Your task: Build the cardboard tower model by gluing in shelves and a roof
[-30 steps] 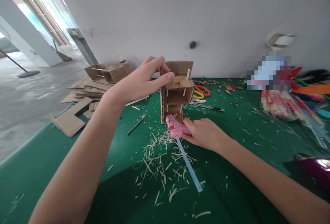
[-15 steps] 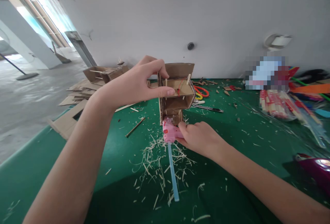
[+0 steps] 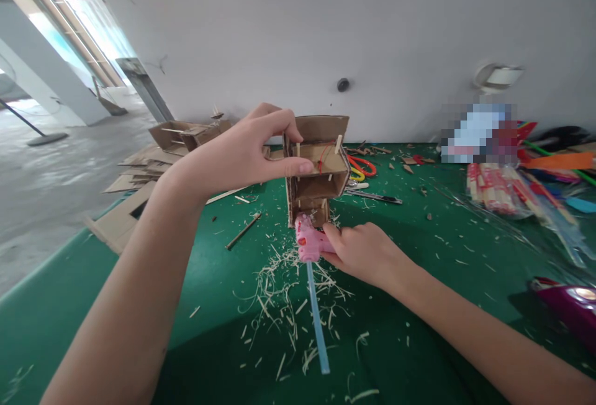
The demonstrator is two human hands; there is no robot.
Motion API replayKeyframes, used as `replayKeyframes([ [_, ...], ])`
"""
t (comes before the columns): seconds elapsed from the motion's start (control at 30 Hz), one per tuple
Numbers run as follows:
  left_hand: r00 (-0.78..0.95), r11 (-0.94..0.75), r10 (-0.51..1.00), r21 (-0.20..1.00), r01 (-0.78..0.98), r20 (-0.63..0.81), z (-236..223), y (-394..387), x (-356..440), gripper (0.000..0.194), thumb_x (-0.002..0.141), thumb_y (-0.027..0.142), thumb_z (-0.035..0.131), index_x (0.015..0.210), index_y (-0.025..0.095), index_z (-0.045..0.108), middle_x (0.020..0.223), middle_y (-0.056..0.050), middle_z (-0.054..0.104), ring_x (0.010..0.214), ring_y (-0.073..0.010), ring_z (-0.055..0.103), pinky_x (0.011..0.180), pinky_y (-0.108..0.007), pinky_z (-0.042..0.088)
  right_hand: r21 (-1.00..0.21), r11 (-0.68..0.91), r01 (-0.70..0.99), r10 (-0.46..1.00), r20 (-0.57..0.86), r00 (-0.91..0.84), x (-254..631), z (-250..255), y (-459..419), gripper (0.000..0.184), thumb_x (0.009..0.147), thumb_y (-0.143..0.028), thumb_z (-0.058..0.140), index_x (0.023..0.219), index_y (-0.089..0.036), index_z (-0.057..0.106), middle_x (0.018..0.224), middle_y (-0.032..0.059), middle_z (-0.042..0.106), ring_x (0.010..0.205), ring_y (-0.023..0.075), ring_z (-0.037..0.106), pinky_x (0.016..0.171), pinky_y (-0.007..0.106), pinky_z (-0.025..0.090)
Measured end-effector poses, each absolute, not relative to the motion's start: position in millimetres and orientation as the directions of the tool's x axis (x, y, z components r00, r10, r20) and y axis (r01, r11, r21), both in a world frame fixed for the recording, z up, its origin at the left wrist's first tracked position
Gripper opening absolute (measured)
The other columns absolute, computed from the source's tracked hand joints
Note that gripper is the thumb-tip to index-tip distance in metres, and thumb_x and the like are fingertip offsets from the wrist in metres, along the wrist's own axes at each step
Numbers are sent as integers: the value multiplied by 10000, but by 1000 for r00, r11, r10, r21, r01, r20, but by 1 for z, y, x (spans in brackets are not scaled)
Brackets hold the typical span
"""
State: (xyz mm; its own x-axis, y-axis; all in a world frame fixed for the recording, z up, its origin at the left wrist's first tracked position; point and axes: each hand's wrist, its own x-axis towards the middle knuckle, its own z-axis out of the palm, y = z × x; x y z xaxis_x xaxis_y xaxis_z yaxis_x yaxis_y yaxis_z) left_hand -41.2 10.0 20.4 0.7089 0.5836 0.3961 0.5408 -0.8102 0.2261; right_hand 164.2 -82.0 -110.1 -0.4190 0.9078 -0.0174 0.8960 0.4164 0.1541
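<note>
My left hand (image 3: 267, 147) grips the left side of a cardboard structure (image 3: 321, 187), its thumb lying across the front. The structure stands upright in tiers, with short wooden sticks poking through and a thin red wire or thread on a shelf. In my right hand (image 3: 361, 250) is the handle of a pink hot glue gun (image 3: 308, 242), fingers wrapped round it. The gun's nozzle end points into the lowest tier; whether the tip touches the cardboard is hidden. A long pale-blue glue stick (image 3: 318, 318) sticks out of the gun's back toward me.
Wood shavings (image 3: 284, 296) litter the green table (image 3: 209, 343). Behind the structure lie scissors (image 3: 362, 168) and a utility knife (image 3: 379, 196). Cardboard pieces (image 3: 135, 175) are stacked left, near a thin stick (image 3: 243, 231). Packaged sticks (image 3: 496, 187) and a purple object (image 3: 568, 309) sit right.
The glue gun has shifted slightly right and toward me, its glue stick's end swinging a little right. My left hand keeps its hold on the cardboard structure.
</note>
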Motion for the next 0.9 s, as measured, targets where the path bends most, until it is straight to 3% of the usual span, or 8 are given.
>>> replayKeyframes([
  [0.33, 716, -814, 580, 243, 527, 389, 21, 9, -41, 408, 772, 576, 629, 1004, 243, 586, 1196, -66, 543, 1029, -233, 565, 900, -389, 470, 165, 437, 884, 895, 12, -445, 168, -112, -78, 243, 931, -312, 486, 979, -102, 597, 724, 123, 708, 618, 267, 687, 466, 317, 139],
  [0.67, 713, -825, 563, 229, 517, 418, 20, 11, -40, 402, 806, 567, 602, 1011, 221, 591, 1190, -76, 545, 1075, -239, 550, 929, -378, 463, 121, 394, 911, 915, 41, -401, 174, -117, -79, 306, 934, -349, 461, 1048, -106, 608, 709, 126, 708, 578, 253, 658, 484, 311, 158],
  [0.77, 709, -825, 563, 244, 509, 425, 19, 11, -39, 403, 805, 548, 606, 1024, 209, 609, 1161, -81, 559, 1087, -248, 542, 947, -397, 460, -13, 365, 931, 925, 114, -361, 180, -123, -75, 346, 921, -376, 459, 1047, -98, 621, 715, 133, 698, 577, 250, 634, 494, 314, 227],
  [0.9, 700, -821, 570, 274, 501, 429, 18, 12, -38, 392, 807, 520, 607, 1038, 204, 622, 1142, -78, 570, 1072, -242, 544, 970, -416, 455, -425, 289, 858, 957, 164, -241, 183, -126, -71, 368, 926, -439, 428, 992, -146, 642, 790, 110, 692, 605, 219, 604, 534, 328, 362],
])
